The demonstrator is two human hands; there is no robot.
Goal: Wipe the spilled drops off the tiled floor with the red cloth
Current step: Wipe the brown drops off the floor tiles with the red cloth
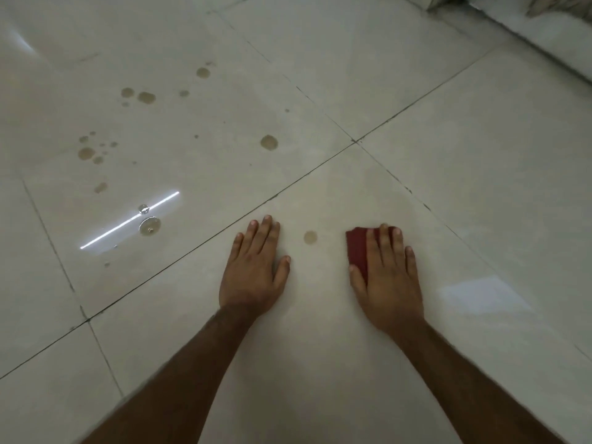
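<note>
Pale tiled floor (416, 129) is carrying many drops while the right hand (389, 277) is pressing the red cloth (357, 248) flat, left hand (254, 270) open; next wipe likely goes left onto the near drop (310, 237).

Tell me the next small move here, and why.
Probably slide the right hand, flat on the red cloth, leftward over the brownish drop lying between the hands. It is the nearest spill; the left hand rests bare on the tiled floor.
</note>
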